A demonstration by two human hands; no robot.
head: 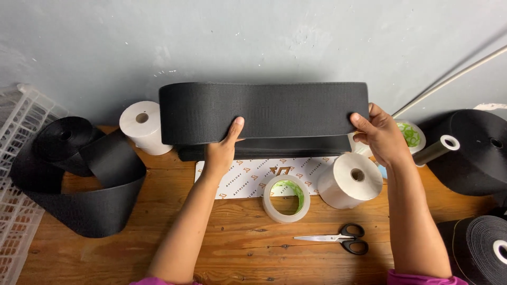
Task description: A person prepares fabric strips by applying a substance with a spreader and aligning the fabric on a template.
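Wooden tabletop point(237, 248): you look straight down on it; it butts against a grey wall and carries everything listed here.

Folded stack of wide black webbing point(264, 112): you hold it up on edge between both hands, above the back of the tabletop and in front of the wall. Further layers hang just beneath the top band. Held at both ends like this, the layers appear to stay squared and level.

Loose black webbing loop point(90, 200): it lies at the left, trailing from a black roll point(63, 136) behind it. It looks slack, simply left where it unwound.

Large black webbing rolls point(475, 153): these are at the right edge, with another roll point(483, 248) at the lower right corner.

White plastic crate point(18, 158): far left, only partly in view.

White paper rolls: one point(141, 125) stands left of the stack, one point(351, 179) just below your right hand.

Printed white sheet point(248, 177): it lies flat under the stack.

Clear tape roll point(286, 198): it rests on the sheet's front edge.

Black-handled scissors point(338, 238): closed, near the front, within easy reach.

Left hand point(222, 150): your arm reaches up from below, palm flat against the front face, thumb up, pressing rather than clasping.

Right hand point(377, 134): your fingers curl around the right end of the stack, gripping it firmly.
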